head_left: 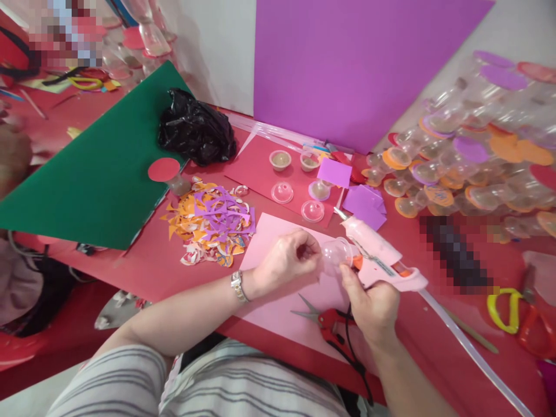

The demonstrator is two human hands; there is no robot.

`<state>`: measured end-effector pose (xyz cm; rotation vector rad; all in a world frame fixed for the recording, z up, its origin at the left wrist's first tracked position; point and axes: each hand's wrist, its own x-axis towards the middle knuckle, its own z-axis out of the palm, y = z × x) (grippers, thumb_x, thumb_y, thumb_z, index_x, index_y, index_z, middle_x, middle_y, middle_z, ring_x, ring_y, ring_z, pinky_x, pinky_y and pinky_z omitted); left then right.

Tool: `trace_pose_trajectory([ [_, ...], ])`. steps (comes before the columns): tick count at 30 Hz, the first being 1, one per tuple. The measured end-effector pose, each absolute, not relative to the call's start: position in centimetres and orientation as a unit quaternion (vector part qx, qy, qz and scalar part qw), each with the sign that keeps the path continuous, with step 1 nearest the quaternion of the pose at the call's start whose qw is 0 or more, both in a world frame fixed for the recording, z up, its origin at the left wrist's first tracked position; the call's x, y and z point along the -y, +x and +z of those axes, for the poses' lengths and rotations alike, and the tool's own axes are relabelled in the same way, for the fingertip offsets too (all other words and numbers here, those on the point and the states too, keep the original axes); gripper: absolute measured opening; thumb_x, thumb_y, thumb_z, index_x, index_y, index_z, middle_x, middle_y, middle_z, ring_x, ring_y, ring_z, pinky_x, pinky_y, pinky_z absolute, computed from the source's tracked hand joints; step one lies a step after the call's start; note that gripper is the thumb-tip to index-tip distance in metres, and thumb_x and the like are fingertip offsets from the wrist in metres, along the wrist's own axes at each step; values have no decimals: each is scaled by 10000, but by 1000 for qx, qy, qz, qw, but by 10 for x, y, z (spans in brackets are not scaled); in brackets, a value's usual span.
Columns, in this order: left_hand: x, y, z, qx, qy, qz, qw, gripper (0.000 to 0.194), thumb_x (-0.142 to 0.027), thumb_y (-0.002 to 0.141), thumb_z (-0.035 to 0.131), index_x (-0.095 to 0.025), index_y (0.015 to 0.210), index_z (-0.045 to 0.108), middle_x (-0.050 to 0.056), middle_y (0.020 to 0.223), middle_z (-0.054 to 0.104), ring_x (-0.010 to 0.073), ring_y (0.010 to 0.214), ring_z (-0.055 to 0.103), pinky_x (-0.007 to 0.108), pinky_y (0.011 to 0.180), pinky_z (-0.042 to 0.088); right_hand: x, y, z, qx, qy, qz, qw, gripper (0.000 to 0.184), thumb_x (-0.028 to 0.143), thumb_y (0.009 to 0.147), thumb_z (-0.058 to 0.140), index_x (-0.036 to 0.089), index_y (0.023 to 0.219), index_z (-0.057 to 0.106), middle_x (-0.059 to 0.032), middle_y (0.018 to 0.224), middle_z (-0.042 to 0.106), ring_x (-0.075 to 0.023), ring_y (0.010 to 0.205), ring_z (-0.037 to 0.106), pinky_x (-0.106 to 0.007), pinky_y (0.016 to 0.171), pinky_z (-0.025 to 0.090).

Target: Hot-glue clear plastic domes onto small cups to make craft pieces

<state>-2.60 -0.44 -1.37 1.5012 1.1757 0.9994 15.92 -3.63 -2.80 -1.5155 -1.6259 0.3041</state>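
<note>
My left hand (292, 258), a watch on its wrist, is closed in a pinch at the left end of a clear plastic cup (336, 253). The cup lies sideways in the air over a pink sheet (264, 295). Wrapped round the grip of a pink hot glue gun (376, 246) is my right hand (376, 307), its thumb at the cup's rim. The gun's nozzle points up and left, and a clear glue stick (469, 347) trails from its back. Below the hands lie red-handled scissors (324, 320).
Several small clear cups and lids (282, 193) sit on a red sheet. Left are paper scraps (212, 217), a black plastic bag (195, 127) and a green board (104, 168). Stacked clear plastic pieces (486, 156) rise at right, above yellow-handled scissors (506, 313). Another person's arm (13, 150) shows at far left.
</note>
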Motion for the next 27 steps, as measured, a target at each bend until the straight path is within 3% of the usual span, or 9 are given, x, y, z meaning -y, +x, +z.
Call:
trace_pose_trajectory([
  [5,4,-33,-15,-459,683,412,391,66,-127,866,609,-180,892,640,3,829,688,108,718,636,208,666,522,32,159,-18,554,-663,247,439,375,551,756,716,177,732,722,-89,669,742,-253,634,719,-337,575,577],
  [11,2,-40,-15,-389,777,419,266,185,-219,982,533,-176,1113,657,58,947,708,128,816,689,236,758,573,31,162,-18,486,-669,322,462,329,471,697,772,159,787,721,-76,743,751,-252,709,717,-334,608,568],
  [16,2,-45,-14,-367,828,395,154,199,-202,1001,508,-189,1129,660,55,953,700,122,851,689,209,767,560,30,161,-20,473,-657,361,463,315,447,699,781,163,822,722,-59,757,745,-233,719,706,-335,663,569],
  [22,-1,-52,-13,-320,875,364,19,252,-101,992,442,-176,1152,622,59,943,697,139,856,654,247,800,533,32,161,-28,471,-639,393,464,312,458,738,763,160,806,697,-37,706,714,-195,651,671,-312,621,556],
  [27,-6,-56,-8,-250,903,349,3,252,-100,987,425,-179,1133,615,71,941,706,168,887,660,295,815,531,33,162,-30,470,-652,387,452,338,484,718,777,162,760,682,-28,665,695,-191,630,653,-302,583,542],
])
